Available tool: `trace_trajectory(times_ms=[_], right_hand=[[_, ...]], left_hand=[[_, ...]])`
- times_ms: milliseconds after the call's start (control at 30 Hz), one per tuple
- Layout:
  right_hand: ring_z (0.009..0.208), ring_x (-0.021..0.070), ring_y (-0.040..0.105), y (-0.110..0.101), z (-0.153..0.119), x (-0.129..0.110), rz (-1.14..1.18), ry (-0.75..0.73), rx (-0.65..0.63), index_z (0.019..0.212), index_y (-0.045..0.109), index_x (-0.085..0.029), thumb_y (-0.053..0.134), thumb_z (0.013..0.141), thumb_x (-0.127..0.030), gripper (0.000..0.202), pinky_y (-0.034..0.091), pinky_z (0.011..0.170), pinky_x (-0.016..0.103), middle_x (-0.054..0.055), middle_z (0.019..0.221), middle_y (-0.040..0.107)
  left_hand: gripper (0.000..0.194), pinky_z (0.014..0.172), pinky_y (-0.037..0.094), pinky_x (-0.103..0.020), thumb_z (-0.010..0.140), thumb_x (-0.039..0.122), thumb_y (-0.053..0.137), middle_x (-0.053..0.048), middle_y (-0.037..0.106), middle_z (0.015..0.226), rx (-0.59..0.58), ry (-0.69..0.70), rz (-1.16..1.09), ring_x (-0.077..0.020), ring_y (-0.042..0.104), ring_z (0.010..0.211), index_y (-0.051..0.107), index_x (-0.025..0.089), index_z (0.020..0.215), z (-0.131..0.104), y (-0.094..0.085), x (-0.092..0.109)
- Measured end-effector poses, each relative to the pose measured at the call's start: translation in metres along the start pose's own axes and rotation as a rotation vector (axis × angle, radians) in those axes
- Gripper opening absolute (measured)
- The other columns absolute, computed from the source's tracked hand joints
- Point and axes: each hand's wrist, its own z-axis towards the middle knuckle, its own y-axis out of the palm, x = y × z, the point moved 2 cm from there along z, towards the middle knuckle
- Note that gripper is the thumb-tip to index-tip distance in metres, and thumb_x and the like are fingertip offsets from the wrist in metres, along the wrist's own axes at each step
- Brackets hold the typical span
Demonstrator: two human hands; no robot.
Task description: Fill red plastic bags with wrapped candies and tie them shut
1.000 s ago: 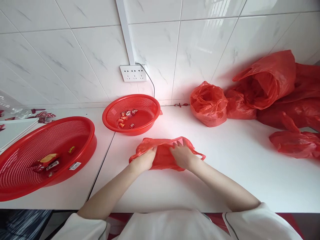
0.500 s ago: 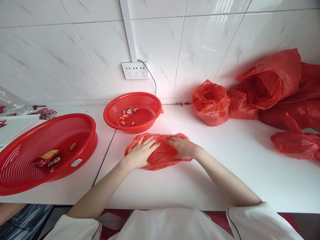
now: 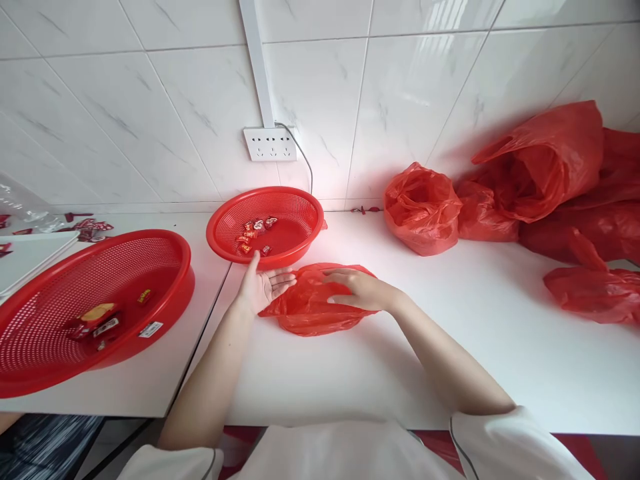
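Note:
A thin red plastic bag lies crumpled and flattened on the white table in front of me. At its left edge is my left hand, palm turned inward, thumb up and fingers stretched out, holding nothing. My right hand rests over the bag's right part with its fingers apart; whether it presses on the plastic I cannot tell. Just beyond the left hand stands a round red basket with several small wrapped candies in it.
To the left is a larger red basket with a few wrapped items inside. Several red plastic bags stand along the wall at the right. A power socket is on the tiled wall. Part of another person's dark patterned clothing shows at lower left.
My left hand has come off the bag's left part and turned palm inward at its edge. The right hand has shifted slightly, and the bag's left side has drawn in.

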Motion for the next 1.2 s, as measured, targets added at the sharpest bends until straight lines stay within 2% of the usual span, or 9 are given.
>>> trace_trajectory(times_ms=[100, 233, 333, 500, 567, 700, 900, 1033, 1200], right_hand=[[0.110, 0.0228, 0.060, -0.018, 0.002, -0.027, 0.028, -0.136, 0.095, 0.125, 0.058, -0.026, 0.049, 0.092, -0.042, 0.038, 0.047, 0.095, 0.038, 0.004, 0.125, 0.063], [0.102, 0.0197, 0.064, -0.035, 0.002, -0.052, 0.018, -0.204, 0.193, 0.120, 0.061, -0.025, 0.051, 0.092, -0.033, 0.031, 0.049, 0.090, 0.033, 0.002, 0.118, 0.067], [0.102, 0.0193, 0.064, -0.039, 0.003, -0.058, 0.010, -0.217, 0.210, 0.120, 0.060, -0.025, 0.052, 0.092, -0.031, 0.031, 0.049, 0.089, 0.032, 0.001, 0.118, 0.067], [0.095, 0.0184, 0.066, -0.037, 0.004, -0.049, -0.015, -0.221, 0.193, 0.119, 0.061, -0.026, 0.050, 0.093, -0.030, 0.028, 0.051, 0.085, 0.032, 0.001, 0.113, 0.069], [0.094, 0.0184, 0.066, -0.037, 0.005, -0.044, -0.033, -0.206, 0.220, 0.116, 0.062, -0.026, 0.050, 0.093, -0.029, 0.027, 0.051, 0.083, 0.032, 0.001, 0.112, 0.069], [0.093, 0.0187, 0.065, -0.037, 0.011, -0.035, -0.080, -0.181, 0.298, 0.110, 0.063, -0.023, 0.050, 0.092, -0.024, 0.022, 0.051, 0.083, 0.034, 0.003, 0.107, 0.069], [0.092, 0.0187, 0.063, -0.027, 0.024, -0.031, -0.128, -0.185, 0.344, 0.108, 0.062, -0.020, 0.046, 0.093, -0.022, 0.022, 0.052, 0.080, 0.034, 0.007, 0.107, 0.066], [0.100, 0.0212, 0.061, -0.015, 0.031, -0.026, -0.146, -0.159, 0.312, 0.113, 0.061, -0.019, 0.048, 0.093, -0.025, 0.024, 0.050, 0.087, 0.038, 0.010, 0.108, 0.065], [0.111, 0.0243, 0.059, -0.005, 0.035, -0.016, -0.085, -0.099, 0.182, 0.127, 0.054, -0.021, 0.056, 0.089, -0.030, 0.039, 0.048, 0.092, 0.040, 0.012, 0.123, 0.061]], left_hand=[[0.077, 0.056, 0.057, -0.022, 0.078, 0.073, 0.045, -0.022, 0.070, 0.097, 0.049, -0.049, -0.166, -0.0249, 0.071, 0.084, 0.064, 0.003, 0.104, 0.006, -0.008, 0.007], [0.034, 0.066, 0.059, -0.022, 0.081, 0.031, 0.058, -0.017, 0.070, 0.101, 0.108, 0.158, -0.248, -0.0236, 0.070, 0.092, 0.062, 0.007, 0.105, 0.014, -0.014, 0.009], [0.024, 0.072, 0.059, -0.024, 0.074, 0.012, 0.056, -0.012, 0.071, 0.101, 0.145, 0.281, -0.297, -0.0196, 0.070, 0.088, 0.063, 0.009, 0.096, 0.017, -0.012, 0.002], [0.014, 0.075, 0.060, -0.034, 0.071, 0.015, 0.060, -0.008, 0.069, 0.099, 0.083, 0.372, -0.236, -0.0208, 0.067, 0.090, 0.062, 0.013, 0.085, 0.011, 0.003, -0.013], [0.014, 0.074, 0.059, -0.037, 0.071, 0.017, 0.061, -0.008, 0.069, 0.099, 0.057, 0.402, -0.204, -0.0233, 0.065, 0.094, 0.062, 0.013, 0.084, 0.007, 0.010, -0.016], [0.011, 0.071, 0.059, -0.040, 0.068, 0.016, 0.062, -0.006, 0.068, 0.088, 0.083, 0.449, -0.168, -0.0248, 0.065, 0.091, 0.062, 0.013, 0.079, 0.003, 0.017, -0.023], [0.019, 0.081, 0.056, -0.044, 0.072, 0.018, 0.060, -0.006, 0.069, 0.094, 0.012, 0.452, -0.152, -0.0262, 0.065, 0.098, 0.064, 0.014, 0.090, 0.003, 0.026, -0.038], [0.021, 0.081, 0.056, -0.043, 0.072, 0.020, 0.063, -0.004, 0.070, 0.097, 0.005, 0.412, -0.109, -0.0273, 0.065, 0.100, 0.066, 0.017, 0.092, 0.003, 0.032, -0.045], [0.012, 0.080, 0.057, -0.041, 0.073, 0.023, 0.064, -0.005, 0.070, 0.092, 0.025, 0.371, -0.055, -0.0286, 0.064, 0.102, 0.067, 0.018, 0.083, 0.004, 0.031, -0.049]])
